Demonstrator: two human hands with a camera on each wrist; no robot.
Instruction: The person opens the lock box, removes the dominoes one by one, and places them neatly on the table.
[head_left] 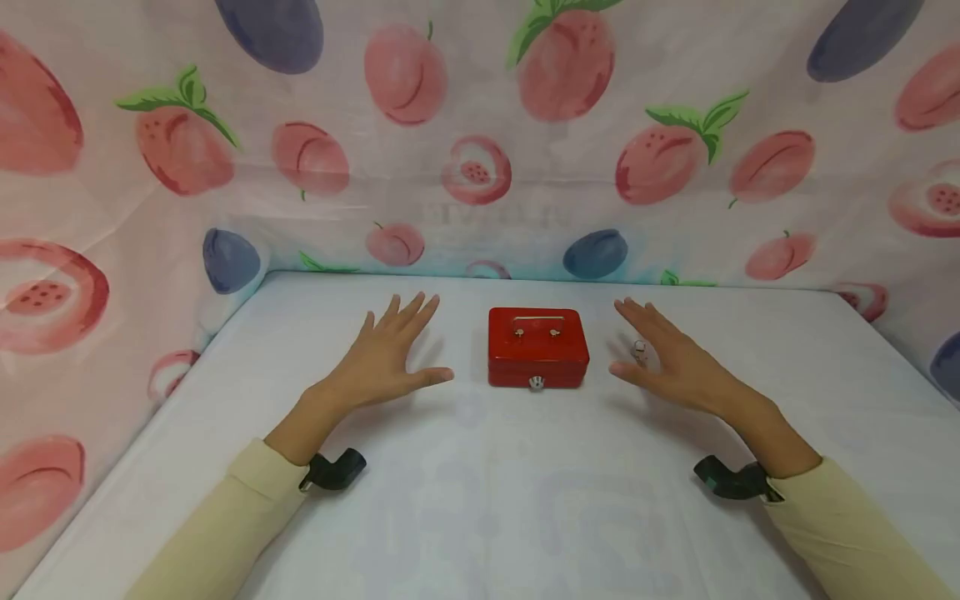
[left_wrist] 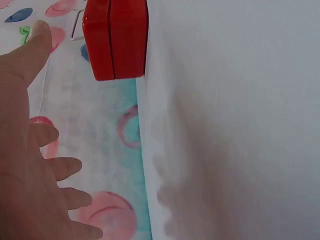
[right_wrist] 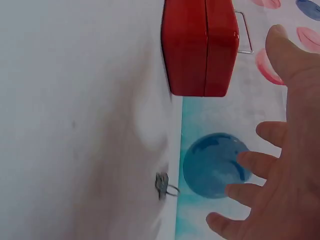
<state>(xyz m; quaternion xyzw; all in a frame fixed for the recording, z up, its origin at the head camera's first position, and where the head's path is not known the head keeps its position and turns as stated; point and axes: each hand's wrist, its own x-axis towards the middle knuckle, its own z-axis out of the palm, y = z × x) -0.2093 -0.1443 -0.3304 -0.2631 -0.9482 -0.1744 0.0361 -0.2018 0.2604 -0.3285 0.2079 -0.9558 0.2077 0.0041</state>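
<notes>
A red metal cash box [head_left: 538, 348] stands closed on the white table, its wire handle on the lid and a silver lock on the front. To its left my left hand [head_left: 386, 357] is held with fingers spread, apart from the box. My right hand [head_left: 678, 358] mirrors it on the other side, fingers straight and thumb toward the box. Beside the right hand lies a small bunch of keys on a ring [head_left: 640, 350], partly behind the thumb and fingers in the head view; the right wrist view shows the keys [right_wrist: 161, 185] on the cloth. Neither hand holds anything.
White cloth covers the table [head_left: 480, 492]. A fruit-patterned curtain [head_left: 420, 167] hangs behind the table and along its left and right sides. Each wrist wears a black camera, one on the left wrist [head_left: 333, 469] and one on the right [head_left: 735, 479].
</notes>
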